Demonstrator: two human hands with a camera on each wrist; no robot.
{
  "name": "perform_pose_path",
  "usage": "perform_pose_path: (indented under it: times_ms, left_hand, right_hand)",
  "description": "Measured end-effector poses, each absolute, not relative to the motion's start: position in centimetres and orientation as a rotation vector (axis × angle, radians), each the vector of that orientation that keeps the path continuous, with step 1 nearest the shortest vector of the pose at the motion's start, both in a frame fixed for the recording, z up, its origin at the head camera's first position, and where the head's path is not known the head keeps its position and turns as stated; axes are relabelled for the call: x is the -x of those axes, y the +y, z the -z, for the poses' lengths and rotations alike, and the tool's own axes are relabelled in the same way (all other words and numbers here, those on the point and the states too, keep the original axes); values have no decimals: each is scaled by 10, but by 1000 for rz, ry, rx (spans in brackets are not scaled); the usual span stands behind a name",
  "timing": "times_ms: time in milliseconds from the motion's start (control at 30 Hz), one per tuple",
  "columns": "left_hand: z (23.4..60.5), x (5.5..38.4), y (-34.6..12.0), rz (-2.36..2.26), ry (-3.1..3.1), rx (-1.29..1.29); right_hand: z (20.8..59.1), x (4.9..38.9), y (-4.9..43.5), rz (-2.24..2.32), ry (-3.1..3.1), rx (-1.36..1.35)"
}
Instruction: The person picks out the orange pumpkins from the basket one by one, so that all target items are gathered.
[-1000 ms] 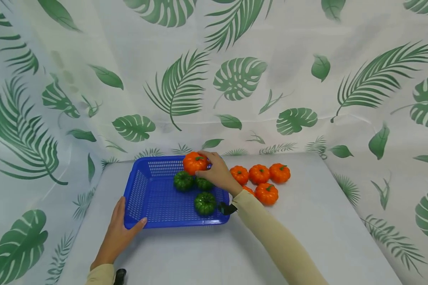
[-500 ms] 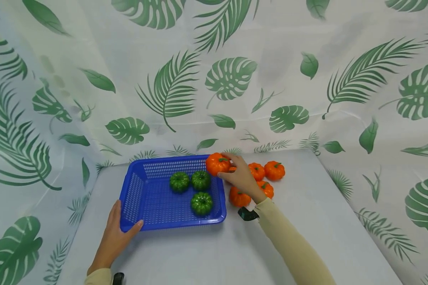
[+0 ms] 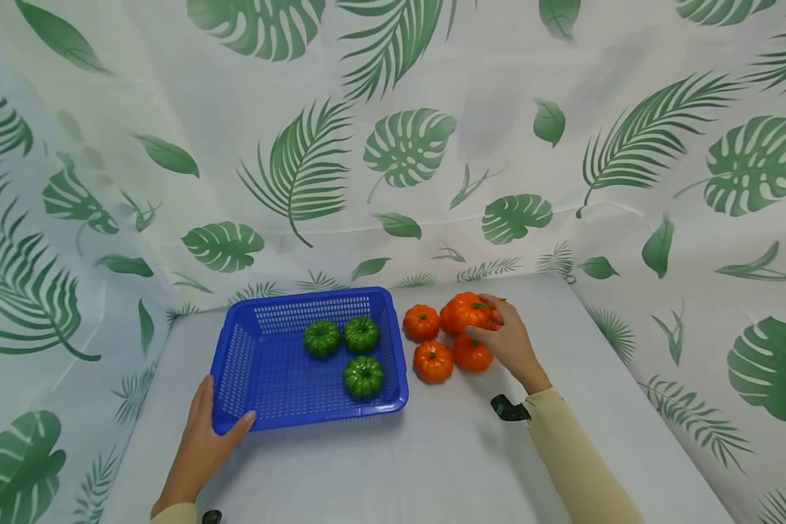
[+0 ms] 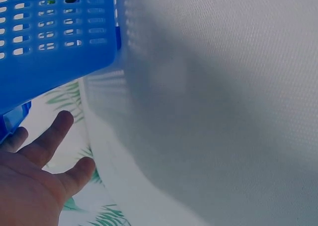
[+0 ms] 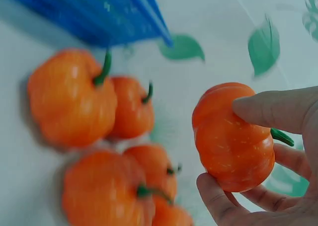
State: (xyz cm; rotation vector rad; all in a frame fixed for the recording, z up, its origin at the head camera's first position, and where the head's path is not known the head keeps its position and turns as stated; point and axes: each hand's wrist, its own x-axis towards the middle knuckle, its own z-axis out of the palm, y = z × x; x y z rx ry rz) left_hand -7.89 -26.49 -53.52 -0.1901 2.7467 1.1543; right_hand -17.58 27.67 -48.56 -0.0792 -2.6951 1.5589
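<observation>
My right hand (image 3: pixel 511 342) holds an orange toy pumpkin (image 5: pixel 231 136) with a green stem, thumb on one side and fingers on the other. In the head view this pumpkin overlaps others in a group of orange pumpkins (image 3: pixel 433 362) on the table. Three green pumpkins (image 3: pixel 363 377) sit in the right part of a blue plastic basket (image 3: pixel 308 420). My left hand (image 3: pixel 199 447) is at the basket's front left corner, thumb by the front rim. The left wrist view shows its fingers (image 4: pixel 52 131) spread beside the basket wall.
The white table (image 3: pixel 432 458) runs back to a white curtain (image 3: pixel 458 65) printed with green leaves, which also covers both sides. The orange pumpkins stand close together just right of the basket.
My right hand has carried the orange pumpkin from over the basket rightwards to the orange group. The left hand stays at the basket corner. The head view has shifted slightly.
</observation>
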Motion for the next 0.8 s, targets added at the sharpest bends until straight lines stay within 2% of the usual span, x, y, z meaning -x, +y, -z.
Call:
perform_pose_path:
  times_ms: [233, 467, 667, 800]
  left_hand:
    - [533, 78, -267, -1124, 2736, 205]
    - [522, 81, -275, -1034, 2715, 209]
    - [504, 91, -282, -994, 2727, 235]
    - [488, 100, -282, -1023, 2870, 158]
  right_hand:
    - [506, 160, 316, -1449, -2658, 283]
    - [533, 147, 333, -1418, -2737, 416]
    - [551, 147, 341, -1435, -2801, 450]
    - [554, 152, 345, -1450, -2833, 450]
